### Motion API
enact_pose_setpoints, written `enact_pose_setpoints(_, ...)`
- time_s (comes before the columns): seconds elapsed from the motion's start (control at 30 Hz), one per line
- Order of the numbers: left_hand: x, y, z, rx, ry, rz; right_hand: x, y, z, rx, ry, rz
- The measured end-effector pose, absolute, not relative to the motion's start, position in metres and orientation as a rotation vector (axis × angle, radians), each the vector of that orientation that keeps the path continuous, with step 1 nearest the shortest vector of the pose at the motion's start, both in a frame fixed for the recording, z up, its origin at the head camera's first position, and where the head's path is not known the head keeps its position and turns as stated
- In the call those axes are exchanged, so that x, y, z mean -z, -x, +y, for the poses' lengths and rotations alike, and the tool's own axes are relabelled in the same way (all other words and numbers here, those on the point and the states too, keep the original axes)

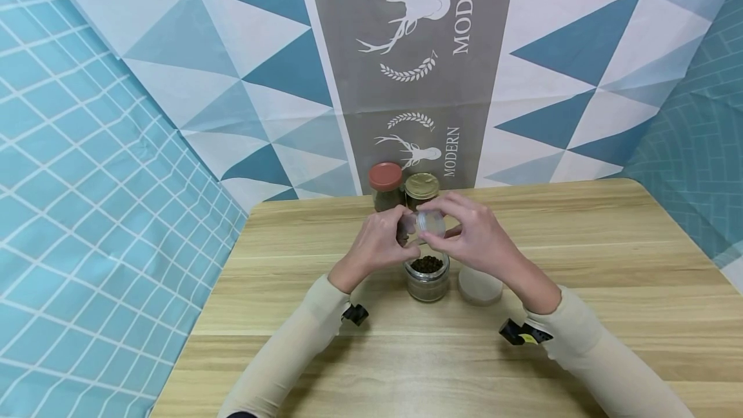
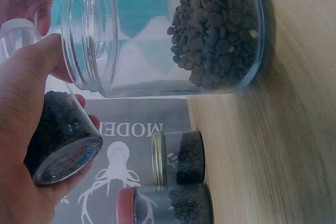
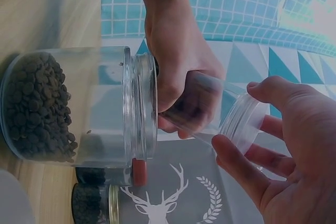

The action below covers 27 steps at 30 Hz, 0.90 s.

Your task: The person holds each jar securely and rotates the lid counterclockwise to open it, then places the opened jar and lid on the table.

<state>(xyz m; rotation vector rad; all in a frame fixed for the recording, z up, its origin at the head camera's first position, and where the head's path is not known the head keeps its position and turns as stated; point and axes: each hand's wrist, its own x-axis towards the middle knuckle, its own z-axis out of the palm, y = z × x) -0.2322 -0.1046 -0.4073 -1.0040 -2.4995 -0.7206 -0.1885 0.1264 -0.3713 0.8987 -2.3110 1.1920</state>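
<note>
One wood-grain tabletop (image 1: 418, 366) spreads before me beneath a person's busy hands: the left hand (image 1: 377, 242) wraps, the right hand (image 1: 464, 224) pinches, both just above an upright, thick-lipped open glass jar (image 1: 427, 288). Between them leans a small clear jar (image 2: 65, 137), its long axis crosswise, base low in the left grip, upper end tipped rightward. There the right fingertips hold a ringed, translucent lid (image 3: 242, 123); whether loose, I cannot tell. Dark, matte pellets (image 2: 215, 35) lie inside both jars.
</note>
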Motion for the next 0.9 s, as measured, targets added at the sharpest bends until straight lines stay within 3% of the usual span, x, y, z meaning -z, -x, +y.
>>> enact_pose_setpoints(0.6, 0.4137, 0.2331, -0.1086, 0.703, 1.010, -2.495, 0.3772, 0.1964, 0.1324, -0.878, -1.259, -2.102)
enact_pose_setpoints(0.9, 0.4112, 0.2321, -0.1080, 0.706, 0.998, -2.514, 0.3781, 0.1969, 0.1340, -0.849, -1.292, -2.098)
